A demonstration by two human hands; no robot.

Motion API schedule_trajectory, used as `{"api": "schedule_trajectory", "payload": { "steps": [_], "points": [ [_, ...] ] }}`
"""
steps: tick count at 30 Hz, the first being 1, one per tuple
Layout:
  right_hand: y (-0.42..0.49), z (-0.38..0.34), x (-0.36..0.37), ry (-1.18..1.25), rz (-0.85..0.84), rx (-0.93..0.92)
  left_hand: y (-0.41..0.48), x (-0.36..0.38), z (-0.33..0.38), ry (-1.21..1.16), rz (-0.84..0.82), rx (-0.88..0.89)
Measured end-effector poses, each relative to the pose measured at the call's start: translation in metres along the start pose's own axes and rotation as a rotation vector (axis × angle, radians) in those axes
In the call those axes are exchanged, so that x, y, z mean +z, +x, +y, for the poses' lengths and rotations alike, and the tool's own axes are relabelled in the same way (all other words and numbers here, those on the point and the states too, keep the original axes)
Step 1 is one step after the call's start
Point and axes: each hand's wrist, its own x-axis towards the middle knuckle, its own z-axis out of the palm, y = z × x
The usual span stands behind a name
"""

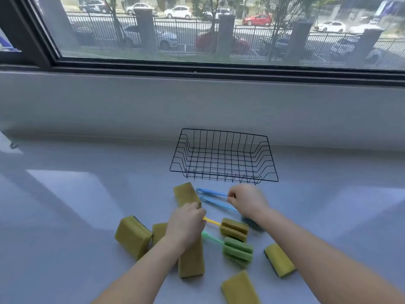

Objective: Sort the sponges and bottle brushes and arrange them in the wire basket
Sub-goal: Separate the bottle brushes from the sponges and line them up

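An empty black wire basket stands on the grey counter. In front of it lie several yellow sponges, among them one near the basket and one at the left. My left hand is curled over the handles of a yellow bottle brush and a green bottle brush; its grip is hidden. My right hand pinches the handle of a blue bottle brush. A second blue brush lies just below it.
More yellow sponges lie at the front: one on the right, one near the bottom edge, a long one under my left forearm. A grey wall and a window sill rise behind the basket.
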Motion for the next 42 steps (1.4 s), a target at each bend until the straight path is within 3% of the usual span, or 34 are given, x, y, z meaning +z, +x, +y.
{"api": "schedule_trajectory", "payload": {
  "steps": [7,14,23,28,34,42],
  "points": [
    [0.047,0.005,0.017,-0.195,-0.199,-0.142,0.030,0.015,0.021,0.186,-0.140,0.050],
    [0.068,-0.004,0.049,-0.316,-0.295,-0.315,0.044,0.024,0.022,0.211,-0.259,0.062],
    [0.071,0.006,0.042,-0.172,-0.327,-0.286,0.038,0.031,0.022,0.168,-0.256,0.092],
    [0.068,0.020,0.006,0.101,-0.309,-0.155,0.028,0.032,0.015,0.048,-0.106,0.057],
    [0.058,0.040,-0.035,0.408,-0.168,-0.012,0.023,0.025,0.017,-0.305,0.123,0.023],
    [0.022,0.053,-0.089,0.794,-0.039,0.012,0.018,-0.005,0.024,-0.862,0.434,-0.197]
  ]
}}
